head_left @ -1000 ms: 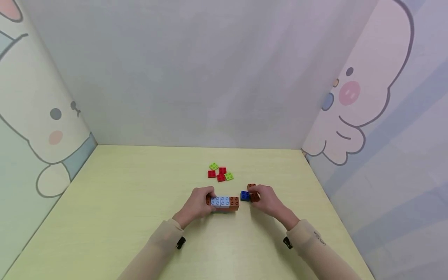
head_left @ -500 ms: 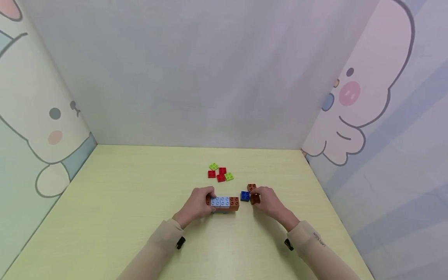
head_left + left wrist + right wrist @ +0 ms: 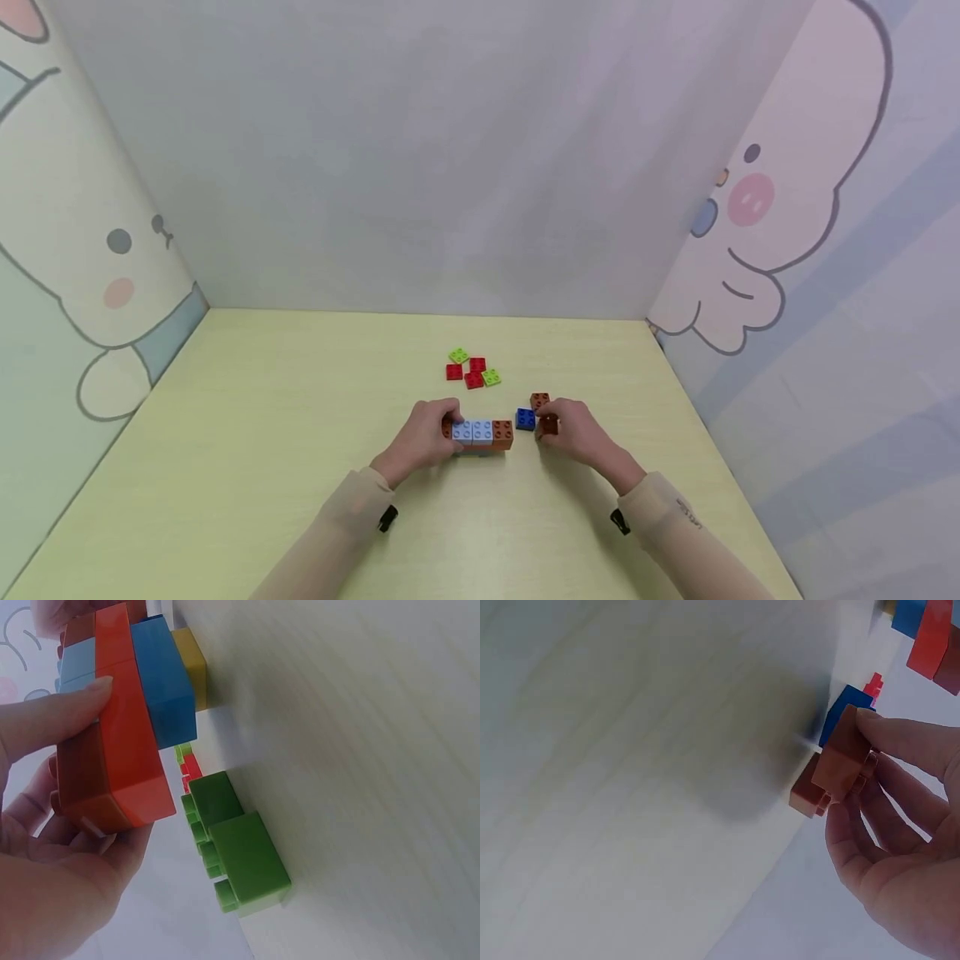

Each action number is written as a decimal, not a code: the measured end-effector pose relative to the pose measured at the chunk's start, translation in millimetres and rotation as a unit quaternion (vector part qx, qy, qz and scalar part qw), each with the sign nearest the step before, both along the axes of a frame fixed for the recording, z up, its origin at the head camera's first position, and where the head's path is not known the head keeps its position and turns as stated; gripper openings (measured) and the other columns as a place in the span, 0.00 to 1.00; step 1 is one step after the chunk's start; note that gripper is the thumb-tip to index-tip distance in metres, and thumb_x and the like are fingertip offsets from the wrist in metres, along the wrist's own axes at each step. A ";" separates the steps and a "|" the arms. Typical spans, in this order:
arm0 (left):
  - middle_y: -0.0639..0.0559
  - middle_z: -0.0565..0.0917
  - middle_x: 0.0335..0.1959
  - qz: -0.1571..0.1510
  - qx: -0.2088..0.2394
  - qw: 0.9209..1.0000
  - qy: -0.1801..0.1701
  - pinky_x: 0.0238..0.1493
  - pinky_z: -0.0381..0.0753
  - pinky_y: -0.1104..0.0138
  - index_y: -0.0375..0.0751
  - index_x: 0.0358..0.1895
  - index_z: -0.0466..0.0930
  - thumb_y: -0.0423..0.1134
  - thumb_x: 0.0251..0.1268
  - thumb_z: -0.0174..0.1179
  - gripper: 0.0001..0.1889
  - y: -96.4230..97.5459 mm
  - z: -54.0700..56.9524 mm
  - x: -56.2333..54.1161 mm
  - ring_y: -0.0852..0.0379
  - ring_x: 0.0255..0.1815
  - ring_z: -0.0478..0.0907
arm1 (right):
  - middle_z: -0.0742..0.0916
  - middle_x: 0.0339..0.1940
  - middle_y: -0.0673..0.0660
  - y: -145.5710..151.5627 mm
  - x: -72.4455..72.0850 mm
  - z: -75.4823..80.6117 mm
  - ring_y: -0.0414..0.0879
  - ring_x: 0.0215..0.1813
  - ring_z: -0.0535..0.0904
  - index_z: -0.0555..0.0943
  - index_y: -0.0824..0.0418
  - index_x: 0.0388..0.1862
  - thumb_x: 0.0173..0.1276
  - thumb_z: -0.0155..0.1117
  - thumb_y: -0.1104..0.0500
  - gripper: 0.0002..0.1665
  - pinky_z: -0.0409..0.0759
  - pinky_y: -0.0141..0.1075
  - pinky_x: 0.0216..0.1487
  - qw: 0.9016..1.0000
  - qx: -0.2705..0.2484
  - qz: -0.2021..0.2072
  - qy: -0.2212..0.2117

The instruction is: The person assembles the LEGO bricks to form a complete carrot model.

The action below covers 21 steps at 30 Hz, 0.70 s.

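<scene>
My left hand point(image 3: 420, 433) grips the left end of a long built block of toy bricks point(image 3: 482, 432). In the left wrist view, brown and light blue bricks point(image 3: 78, 664) top this block, above an orange-red layer point(image 3: 131, 742), with a blue brick point(image 3: 165, 682) and a yellow brick point(image 3: 191, 667) beneath. To the right, thumb and fingers of my right hand point(image 3: 577, 431) pinch a brown brick point(image 3: 844, 750). Close beside it are a blue brick point(image 3: 526, 419) and another brown brick point(image 3: 540, 400). The right hand partly covers the pinched brick in the head view.
Several flat red and lime-green bricks, among them a red one point(image 3: 474, 381) and a lime one point(image 3: 491, 377), lie farther back on the pale table point(image 3: 300, 375). Two green bricks point(image 3: 255, 855) show near the left hand. A grey wall point(image 3: 427, 167) rises behind the table.
The right hand has shifted slightly right and toward me with the brown brick, baring more of the brown brick behind. The left hand and its block stay in place.
</scene>
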State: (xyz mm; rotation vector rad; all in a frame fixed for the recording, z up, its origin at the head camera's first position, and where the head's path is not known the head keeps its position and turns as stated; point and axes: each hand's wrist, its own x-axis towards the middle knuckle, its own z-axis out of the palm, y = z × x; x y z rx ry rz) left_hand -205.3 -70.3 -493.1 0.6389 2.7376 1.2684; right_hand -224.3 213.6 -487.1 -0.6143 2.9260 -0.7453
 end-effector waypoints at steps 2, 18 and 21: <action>0.58 0.80 0.34 -0.001 0.000 1.000 0.001 0.43 0.74 0.61 0.49 0.30 0.75 0.30 0.44 0.74 0.16 0.0 0.1 -0.4 0.57 0.38 0.73 | 0.83 0.34 0.53 -1.8 0.8 5.4 0.45 0.34 0.75 0.84 0.65 0.44 0.50 0.75 0.70 0.19 0.77 0.42 0.38 1.000 -0.010 0.002 0.010; 0.58 0.80 0.34 0.001 -0.004 1.000 0.000 0.43 0.74 0.61 0.49 0.30 0.75 0.30 0.44 0.74 0.16 0.1 0.0 -1.1 0.57 0.37 0.73 | 0.84 0.38 0.50 -28.0 7.3 34.3 0.42 0.38 0.79 0.83 0.64 0.46 0.54 0.74 0.66 0.19 0.79 0.44 0.44 0.995 -0.095 0.014 0.003; 0.58 0.80 0.34 0.002 -0.005 1.000 -0.002 0.43 0.74 0.61 0.49 0.30 0.75 0.30 0.44 0.74 0.16 0.4 0.4 -0.7 0.57 0.37 0.73 | 0.84 0.40 0.52 -35.9 11.2 37.5 0.44 0.40 0.80 0.83 0.64 0.47 0.54 0.74 0.66 0.19 0.79 0.45 0.45 0.994 -0.111 0.024 -0.003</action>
